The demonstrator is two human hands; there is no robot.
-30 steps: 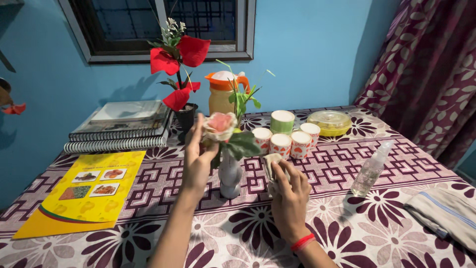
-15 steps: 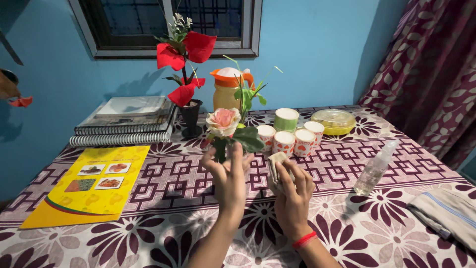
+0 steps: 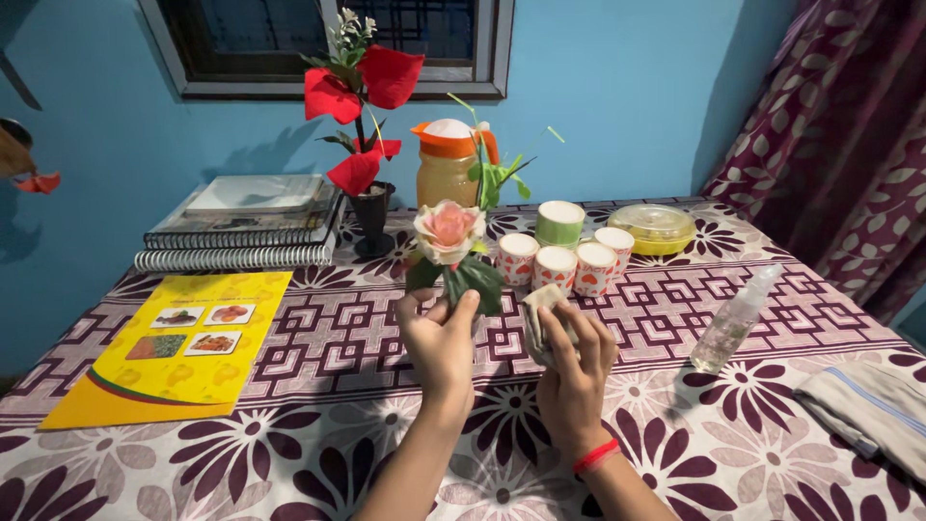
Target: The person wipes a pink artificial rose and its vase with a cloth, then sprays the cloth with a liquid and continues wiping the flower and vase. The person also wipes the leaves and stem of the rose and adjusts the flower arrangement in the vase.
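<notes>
My left hand (image 3: 439, 340) is wrapped around a small white vase, which it hides almost entirely. Out of its top rise a pink artificial rose (image 3: 449, 228) and dark green leaves (image 3: 470, 279). My right hand (image 3: 571, 370), with a red band on the wrist, clutches a crumpled pale cloth (image 3: 540, 314) just right of the vase. Both hands hover over the patterned tablecloth (image 3: 318, 338) near the table's middle.
Behind stand several small cups (image 3: 564, 256), an orange-lidded jug (image 3: 448, 167), a yellow lidded bowl (image 3: 659, 228) and a black pot of red flowers (image 3: 365, 111). Notebooks (image 3: 246, 227) and a yellow leaflet (image 3: 169, 352) lie left. A clear spray bottle (image 3: 735, 316) and folded cloth (image 3: 868, 410) lie right.
My left hand left the rose's head and came down to grip the vase body, covering it. The right hand with the cloth stayed beside it, shifting only slightly.
</notes>
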